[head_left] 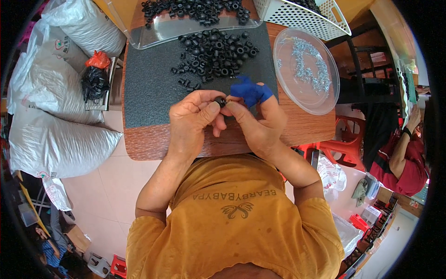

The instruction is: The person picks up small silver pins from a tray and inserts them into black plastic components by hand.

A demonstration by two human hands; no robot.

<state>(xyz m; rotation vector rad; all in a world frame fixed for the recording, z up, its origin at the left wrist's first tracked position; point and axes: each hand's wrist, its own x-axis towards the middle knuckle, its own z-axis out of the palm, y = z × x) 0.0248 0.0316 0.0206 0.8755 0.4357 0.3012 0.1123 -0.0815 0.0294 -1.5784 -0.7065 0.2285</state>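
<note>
My left hand (193,116) pinches a small round black plastic piece (219,101) between thumb and fingers, just over the table's near part. My right hand (260,121) meets it there, thumb and fingertip pressed together against the piece's right side. Something tiny sits at that pinch, too small to make out. Blue tape (251,91) wraps fingers of my right hand. Beyond my hands a heap of loose black plastic pieces (218,53), some ball-shaped and some hollow, lies on a dark mat (148,88).
A round clear plastic lid (304,103) holding many small silvery bits stands at the right. Behind the heap are a clear tray (162,38) of black pieces and a white perforated basket (302,21). Full white sacks (60,139) stand left; a red stool (348,142) and another person (402,162) are right.
</note>
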